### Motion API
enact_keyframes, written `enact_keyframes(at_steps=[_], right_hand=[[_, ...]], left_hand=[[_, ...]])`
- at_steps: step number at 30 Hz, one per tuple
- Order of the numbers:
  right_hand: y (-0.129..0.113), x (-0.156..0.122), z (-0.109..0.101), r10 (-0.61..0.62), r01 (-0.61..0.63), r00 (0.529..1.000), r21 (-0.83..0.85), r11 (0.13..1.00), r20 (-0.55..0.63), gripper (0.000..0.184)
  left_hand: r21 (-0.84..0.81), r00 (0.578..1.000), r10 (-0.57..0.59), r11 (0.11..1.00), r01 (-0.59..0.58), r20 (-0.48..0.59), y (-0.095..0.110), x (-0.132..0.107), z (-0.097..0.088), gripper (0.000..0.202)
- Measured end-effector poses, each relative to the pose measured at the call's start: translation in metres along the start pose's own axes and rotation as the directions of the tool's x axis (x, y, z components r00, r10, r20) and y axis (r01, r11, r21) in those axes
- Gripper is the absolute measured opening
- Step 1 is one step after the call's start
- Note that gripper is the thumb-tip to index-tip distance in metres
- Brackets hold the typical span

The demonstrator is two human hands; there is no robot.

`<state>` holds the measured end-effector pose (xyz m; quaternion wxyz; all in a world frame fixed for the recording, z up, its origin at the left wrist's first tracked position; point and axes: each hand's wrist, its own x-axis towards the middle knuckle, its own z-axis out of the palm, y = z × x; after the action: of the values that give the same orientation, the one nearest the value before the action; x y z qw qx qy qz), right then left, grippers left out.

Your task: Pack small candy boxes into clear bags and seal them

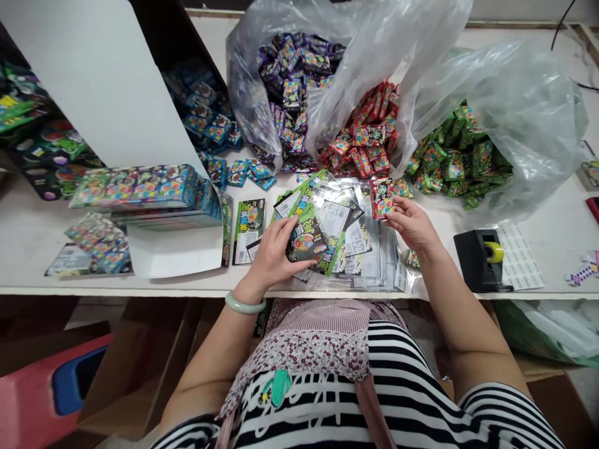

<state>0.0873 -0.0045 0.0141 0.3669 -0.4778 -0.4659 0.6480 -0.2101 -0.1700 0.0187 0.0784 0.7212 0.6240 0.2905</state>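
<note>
Between the thumb and fingers of my right hand is a small red printed packet, held upright just above the table's stack. My left hand grips a black and green printed card by its left side, thumb below and fingers above. Beneath both hands lies a pile of clear plastic sleeves with loose printed cards strewn over it. Another printed card rests left of the pile. Behind my right hand, red packets spill from a clear bag.
Clear bags at the back hold purple packets and green packets. Blue packets spill from a box at left. A white carton bears stacked packet strips. A black tape dispenser stands at right beside a sticker sheet.
</note>
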Motion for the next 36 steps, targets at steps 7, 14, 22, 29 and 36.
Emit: enact_keyframes(at_steps=[7, 14, 22, 29, 36], right_hand=[[-0.007, 0.009, -0.007, -0.137, 0.185, 0.969, -0.235, 0.954, 0.207, 0.053], [-0.014, 0.045, 0.006, -0.137, 0.392, 0.893, -0.592, 0.704, 0.428, 0.035], [0.008, 0.013, -0.001, -0.252, 0.591, 0.804, -0.774, 0.227, 0.539, 0.076], [-0.007, -0.022, 0.009, -0.488, 0.698, 0.678, -0.689, 0.195, 0.55, 0.068], [-0.037, -0.048, 0.043, -0.37, 0.844, 0.506, -0.536, 0.023, 0.779, 0.068]], left_hand=[[0.004, 1.0, -0.024, 1.0, 0.024, -0.001, -0.004, -0.01, -0.003, 0.098], [-0.006, 0.999, -0.018, 1.0, 0.018, 0.044, 0.0, -0.007, 0.001, 0.101], [0.003, 0.997, -0.01, 1.0, 0.01, 0.074, -0.005, -0.013, 0.0, 0.101], [-0.007, 0.993, 0.048, 0.999, -0.047, 0.105, 0.0, -0.004, 0.007, 0.104], [0.005, 0.987, 0.143, 0.99, -0.144, 0.079, 0.005, 0.0, 0.006, 0.105]])
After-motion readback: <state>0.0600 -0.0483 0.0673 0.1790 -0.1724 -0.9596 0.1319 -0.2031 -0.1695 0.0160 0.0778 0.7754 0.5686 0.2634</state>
